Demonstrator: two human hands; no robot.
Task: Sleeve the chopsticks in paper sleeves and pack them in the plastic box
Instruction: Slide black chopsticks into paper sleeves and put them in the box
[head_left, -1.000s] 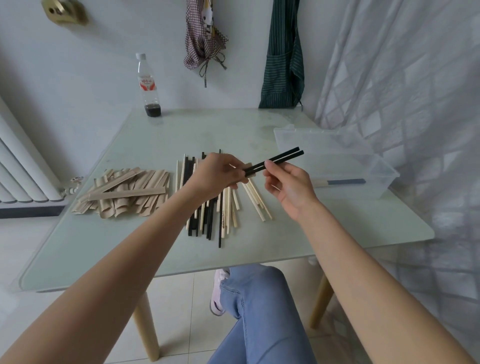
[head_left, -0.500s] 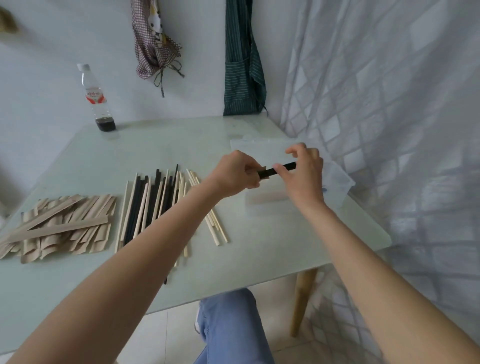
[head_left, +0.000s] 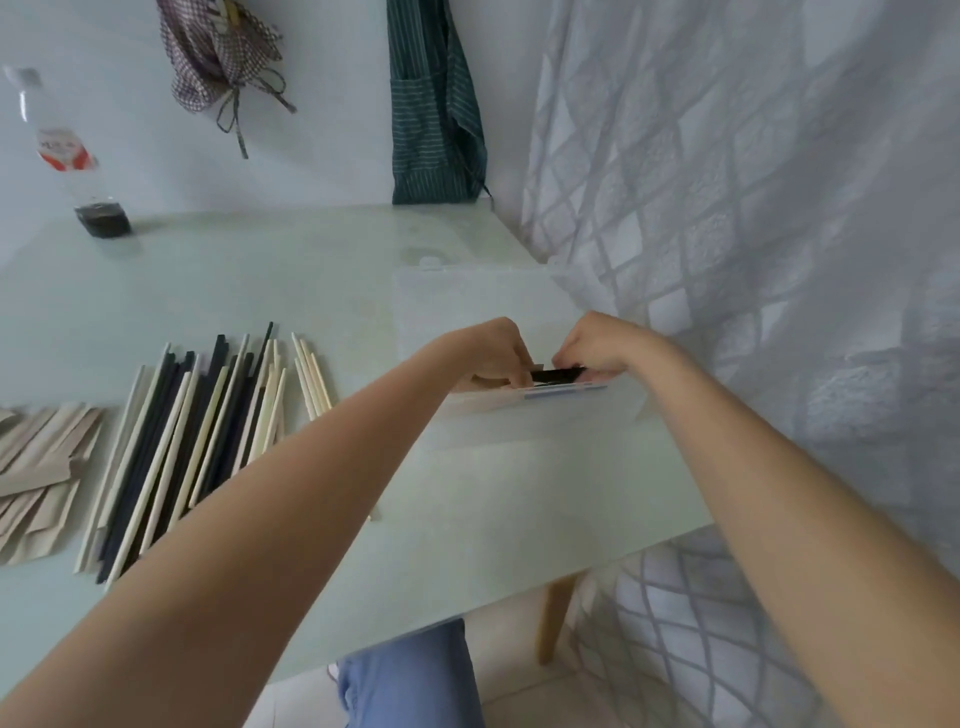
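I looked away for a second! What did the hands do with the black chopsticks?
Both hands, left hand and right hand, carried the black chopsticks from above the loose pile rightward and down over the plastic box, fingers still pinching them. The paper sleeves and bottle stayed put.

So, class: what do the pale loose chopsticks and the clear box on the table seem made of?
Pale loose chopsticks: probably bamboo or wood, from their matt cream surface. Clear box: likely plastic, frosted and see-through, the table showing through its wall.
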